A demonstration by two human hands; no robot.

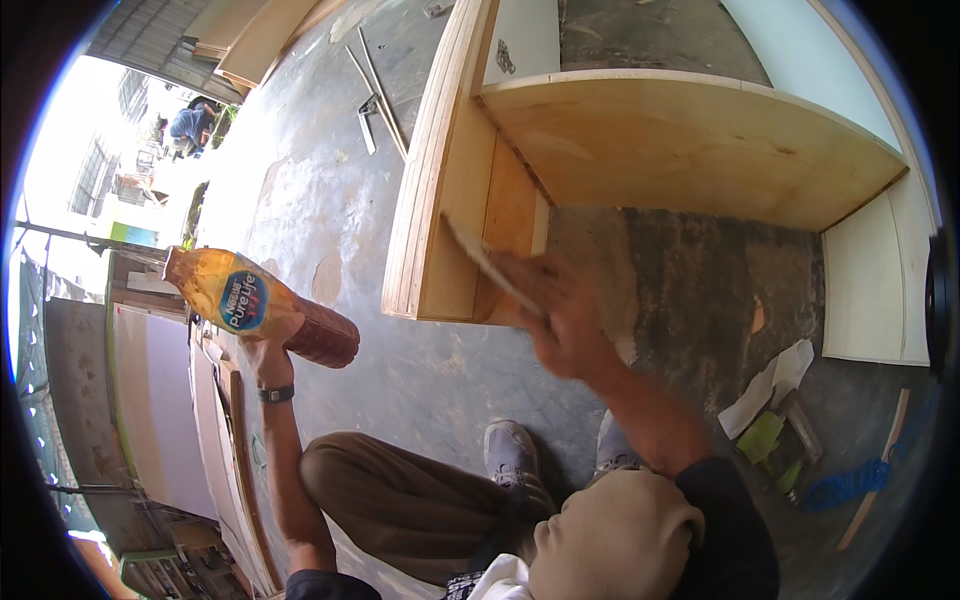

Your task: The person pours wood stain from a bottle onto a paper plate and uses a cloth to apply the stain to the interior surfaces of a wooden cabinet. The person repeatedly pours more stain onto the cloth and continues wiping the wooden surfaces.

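Observation:
My left hand (268, 358), with a watch on its wrist, is wrapped round a clear plastic bottle (278, 300). The bottle is tilted, its neck to the upper left, and reddish-brown liquid lies in its lower part. In my right hand (568, 318) is a thin, flat, beige piece (482, 258), seen almost edge-on; its kind I cannot make out. That hand is blurred, in front of the near end of a plywood cabinet frame (460, 235). Whether the flat piece touches the wood I cannot tell.
Long thin strips (378, 85) lie on the concrete floor (320, 200) beyond the bottle. Paper scraps (770, 390), a crumpled blue plastic bottle (848, 487) and a wood stick (873, 470) lie at right. Boards (165, 400) lean at left. Another person (190, 125) is far off.

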